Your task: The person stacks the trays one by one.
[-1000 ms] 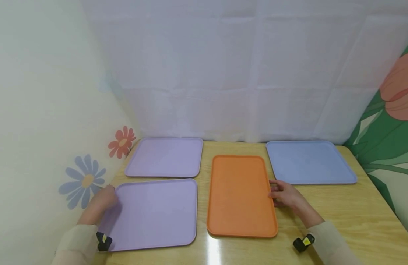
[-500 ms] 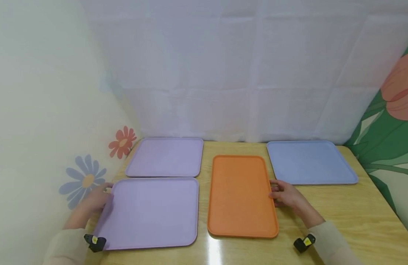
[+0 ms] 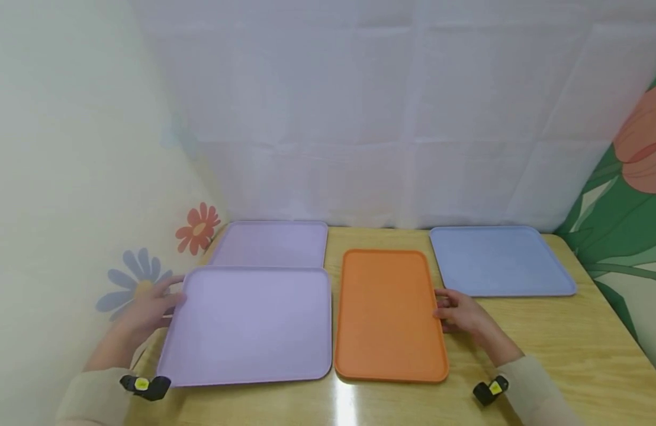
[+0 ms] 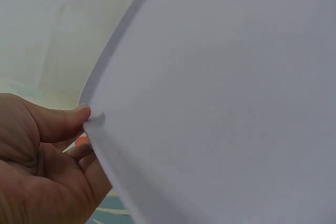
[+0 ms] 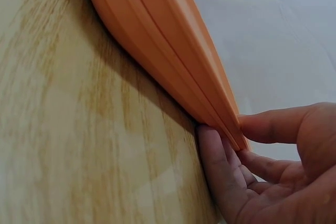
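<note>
My left hand [image 3: 147, 307] pinches the left rim of a lavender tray [image 3: 250, 325], thumb on top and fingers beneath. That tray is lifted and tilted, and it overlaps the front of a second lavender tray [image 3: 275, 244] behind it. Up close in the left wrist view, the thumb [image 4: 65, 121] presses the pale rim of the tray [image 4: 210, 103]. With my right hand [image 3: 463, 312] I grip the right edge of an orange tray [image 3: 389, 316], which lies lengthwise on the table. Seen from the right wrist, a dark line runs along the side of the orange tray [image 5: 163, 40].
A blue tray [image 3: 501, 260] lies at the back right of the wooden table [image 3: 573, 355]. Behind the table hangs a white cloth [image 3: 360, 118]. Close on the left stands a wall with painted flowers [image 3: 198, 229]; a painted tulip wall [image 3: 626, 236] is on the right.
The left hand has shifted its hold to the left rim and raised the near lavender tray, moving it away and slightly right over the far one. The right hand has stayed put.
</note>
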Demonstrator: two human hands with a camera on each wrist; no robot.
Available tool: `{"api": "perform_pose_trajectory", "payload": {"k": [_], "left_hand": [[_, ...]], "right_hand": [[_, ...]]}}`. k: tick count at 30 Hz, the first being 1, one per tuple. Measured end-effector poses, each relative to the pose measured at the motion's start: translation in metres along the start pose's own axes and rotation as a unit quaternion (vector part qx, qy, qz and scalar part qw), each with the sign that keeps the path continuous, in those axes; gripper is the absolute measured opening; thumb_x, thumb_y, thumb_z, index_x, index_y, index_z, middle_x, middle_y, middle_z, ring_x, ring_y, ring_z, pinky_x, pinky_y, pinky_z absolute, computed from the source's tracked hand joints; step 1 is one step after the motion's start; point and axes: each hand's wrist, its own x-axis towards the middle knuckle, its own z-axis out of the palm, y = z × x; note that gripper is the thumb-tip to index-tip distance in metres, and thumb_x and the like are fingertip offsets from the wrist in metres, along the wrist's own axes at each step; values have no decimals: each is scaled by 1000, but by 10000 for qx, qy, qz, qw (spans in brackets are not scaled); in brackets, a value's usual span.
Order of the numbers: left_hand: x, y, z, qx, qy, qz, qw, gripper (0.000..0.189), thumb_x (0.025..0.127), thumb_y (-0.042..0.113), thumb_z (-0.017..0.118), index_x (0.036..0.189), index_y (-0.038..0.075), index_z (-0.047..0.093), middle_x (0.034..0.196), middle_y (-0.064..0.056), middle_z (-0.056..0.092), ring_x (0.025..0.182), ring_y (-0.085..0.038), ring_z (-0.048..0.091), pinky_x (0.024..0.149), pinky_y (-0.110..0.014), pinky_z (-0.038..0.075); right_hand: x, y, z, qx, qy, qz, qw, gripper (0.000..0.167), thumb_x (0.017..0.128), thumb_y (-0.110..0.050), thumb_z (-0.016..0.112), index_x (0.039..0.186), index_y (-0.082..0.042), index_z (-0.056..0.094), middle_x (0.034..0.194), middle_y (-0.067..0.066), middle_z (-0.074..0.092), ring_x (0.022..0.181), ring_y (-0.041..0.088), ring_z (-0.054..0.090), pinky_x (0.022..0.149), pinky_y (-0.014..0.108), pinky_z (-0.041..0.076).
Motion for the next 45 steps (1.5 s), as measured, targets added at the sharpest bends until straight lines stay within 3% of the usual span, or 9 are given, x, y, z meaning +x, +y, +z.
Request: {"api": "perform_pose_trajectory", "payload": {"k": [3,9,12,18,24,28,33,39,45], "left_hand": [[-1,9,0,-164,85,143,9997,56,110,21,41,154,-7,22,130,-32,55,109,-29,65,88,-43,59],[-2,19,-1,-242,103,206,9994,57,110,21,39,155,-8,18,138,-34,48,108,-21,64,88,-38,59],[-2,21,3,-610,125,215,9978,59,110,21,40,156,-7,17,135,-26,52,103,-11,64,87,-31,59],[2,33,28,-1387,211,368,9894,61,108,18,44,157,-5,17,115,1,60,95,-5,65,82,-27,60],[8,51,61,-1729,322,366,9837,62,108,15,44,156,-10,14,121,-12,56,93,-6,64,80,-25,59],[11,60,80,-2235,377,364,9733,63,107,10,44,156,-11,11,113,-3,59,90,-4,63,78,-23,59],[12,71,101,-3005,425,463,9517,60,107,6,42,156,-9,11,95,11,63,87,-4,63,76,-23,58],[13,86,126,-3770,373,510,9241,60,105,1,42,155,-8,11,92,10,64,85,-6,64,75,-24,58],[14,99,149,-4286,482,475,9010,57,103,-4,42,154,-5,17,89,8,64,79,-8,65,71,-24,59]], "right_hand": [[0,1,-1,-3,7,7,10000,66,95,-1,64,152,8,32,118,19,57,90,15,61,71,35,61],[0,2,-1,-28,4,-44,10000,66,95,-1,64,152,8,32,119,21,58,90,15,61,71,36,62],[-1,1,-2,-42,-7,-56,10000,66,96,-2,64,152,8,32,120,21,57,90,16,61,71,36,62],[-3,-1,-2,-97,36,-35,9999,65,95,-2,64,152,8,34,120,22,57,91,17,62,72,35,62],[-8,-6,-2,-330,246,-135,9991,55,98,-3,59,147,11,39,118,24,60,90,19,65,73,36,62],[-14,-11,-1,-523,588,-439,9959,46,97,-1,55,140,14,46,110,21,62,86,18,64,72,35,61],[-22,-20,6,-378,663,-845,9935,42,99,-2,55,138,15,48,109,22,62,89,19,65,75,35,62],[-27,-28,24,541,314,-1002,9930,47,103,-7,56,143,13,43,124,28,61,96,19,70,85,36,62],[-29,-33,46,1540,184,-1063,9822,52,102,-7,55,147,11,37,130,28,59,96,16,71,90,37,60]]}}
